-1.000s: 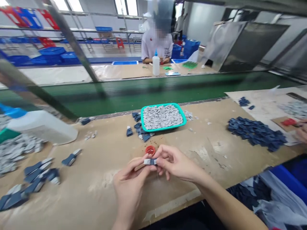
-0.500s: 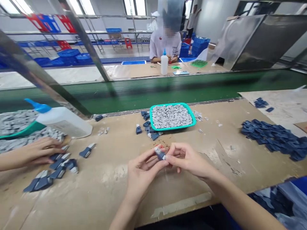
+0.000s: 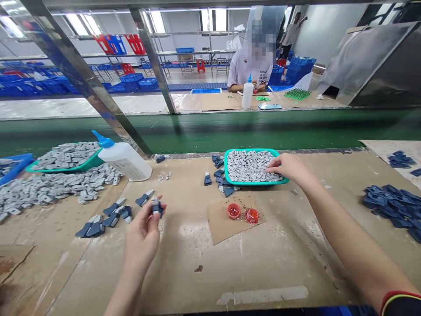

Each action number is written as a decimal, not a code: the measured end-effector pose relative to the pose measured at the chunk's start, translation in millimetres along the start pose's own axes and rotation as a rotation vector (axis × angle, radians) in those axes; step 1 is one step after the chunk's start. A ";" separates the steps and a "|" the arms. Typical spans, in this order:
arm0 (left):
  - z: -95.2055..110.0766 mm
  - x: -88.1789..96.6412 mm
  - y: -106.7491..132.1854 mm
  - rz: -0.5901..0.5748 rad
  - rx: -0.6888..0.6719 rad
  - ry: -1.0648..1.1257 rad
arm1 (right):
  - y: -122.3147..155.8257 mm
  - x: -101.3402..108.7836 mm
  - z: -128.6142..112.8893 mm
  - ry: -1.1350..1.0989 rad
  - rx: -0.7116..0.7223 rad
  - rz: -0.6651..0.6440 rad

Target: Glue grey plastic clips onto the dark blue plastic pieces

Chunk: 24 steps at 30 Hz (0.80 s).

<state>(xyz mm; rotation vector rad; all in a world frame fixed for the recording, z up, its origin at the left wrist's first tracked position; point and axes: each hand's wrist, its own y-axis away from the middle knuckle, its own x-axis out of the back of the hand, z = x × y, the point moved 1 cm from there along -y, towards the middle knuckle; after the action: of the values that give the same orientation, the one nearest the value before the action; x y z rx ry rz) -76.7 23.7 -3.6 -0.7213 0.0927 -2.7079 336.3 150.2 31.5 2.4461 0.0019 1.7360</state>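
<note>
My left hand point(image 3: 144, 232) is closed on a small dark-blue and grey plastic part point(image 3: 155, 205), held up between thumb and fingers. My right hand point(image 3: 289, 169) reaches over the right side of a green tray point(image 3: 255, 183) filled with small grey plastic pieces point(image 3: 248, 166). Its fingertips are pinched together among those pieces; whether one is between them I cannot make out. Several joined blue-and-grey parts point(image 3: 95, 228) lie left of my left hand. More blue parts point(image 3: 228, 190) sit against the tray's left side.
Two small red pots point(image 3: 233, 211) point(image 3: 252, 216) stand on a cardboard piece point(image 3: 217, 232). A white bottle point(image 3: 126, 162) with a blue nozzle leans at left, near heaped grey pieces point(image 3: 49, 188). Blue parts point(image 3: 394, 204) pile up at right. Beyond a green belt point(image 3: 204, 131) sits a co-worker point(image 3: 246, 72).
My hands have moved apart: the left went left with the blue-and-grey part, the right went to the tray. The red pots are uncovered. The other person's hand at left is gone from view.
</note>
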 end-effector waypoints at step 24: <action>38.4 -116.0 -79.3 -0.402 -0.319 -0.322 | 28.1 -12.3 -7.4 0.210 0.194 0.264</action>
<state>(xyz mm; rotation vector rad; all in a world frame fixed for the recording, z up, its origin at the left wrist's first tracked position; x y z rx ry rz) 12.7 138.4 -13.2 -1.3934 0.3393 -2.9357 323.0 122.3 25.7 2.4750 -0.1426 2.1945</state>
